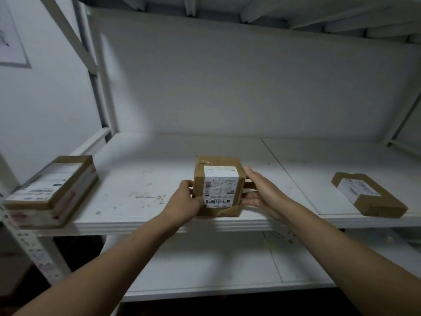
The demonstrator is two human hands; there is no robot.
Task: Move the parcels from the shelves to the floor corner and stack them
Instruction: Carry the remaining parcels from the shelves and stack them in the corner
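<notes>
We are working with both arms bare. The left forearm point(114, 258), entering from the lower left of the frame, and the right forearm point(341, 242), entering from the lower right, are showing only skin up to the frame's edge. The left hand point(185, 200) and right hand point(262, 192), near the centre, are going uncovered too.

The print on the middle parcel point(218, 185) is too blurred to read, and the left hand point(185, 199) covers its lower left corner. A framed picture point(11, 42) is cut off by the left edge. The space under the lower shelf point(205, 270) is too dark to make out.
</notes>
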